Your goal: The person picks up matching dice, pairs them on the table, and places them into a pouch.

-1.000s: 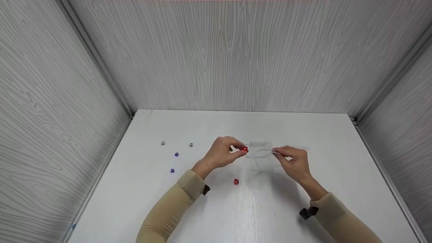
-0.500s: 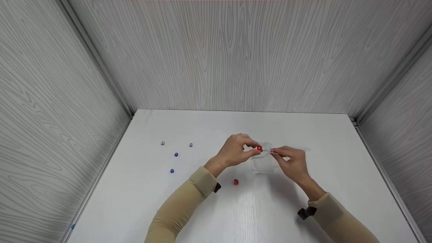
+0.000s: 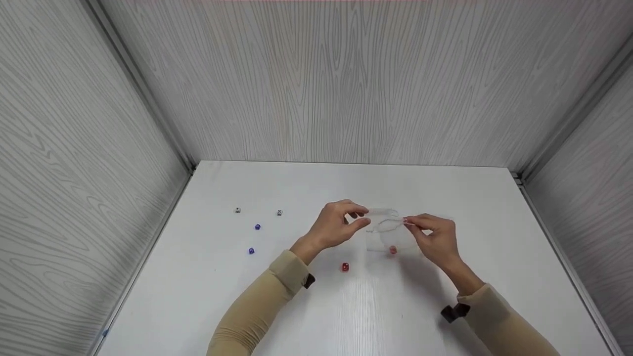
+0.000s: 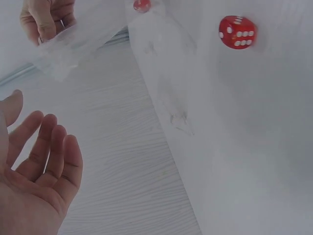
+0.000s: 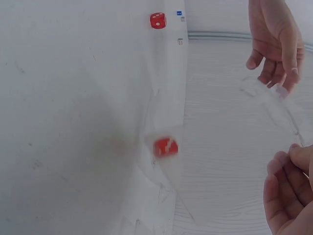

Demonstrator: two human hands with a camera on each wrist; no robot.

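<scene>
Bag (image 3: 378, 242) is held by the right hand (image 3: 437, 240), whose fingers pinch its mouth, and one red die (image 3: 393, 250) is inside near the bottom. The left hand (image 3: 331, 227) is just beside this mouth, fingers and thumb apart; another red die (image 3: 345, 267) lies on the table (image 3: 366, 321).

thin see-through plastic bag (image 3: 388, 238), glossy red dice (image 4: 237, 33), smooth white tabletop (image 3: 371, 311), wood-grained panels (image 3: 326, 84), matt cloth sleeves (image 3: 259, 304)

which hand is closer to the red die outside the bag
Left. The left hand hovers beyond the red die and slightly to its left, empty; the right hand is farther off to the right, pinching the edge of the clear bag.
</scene>
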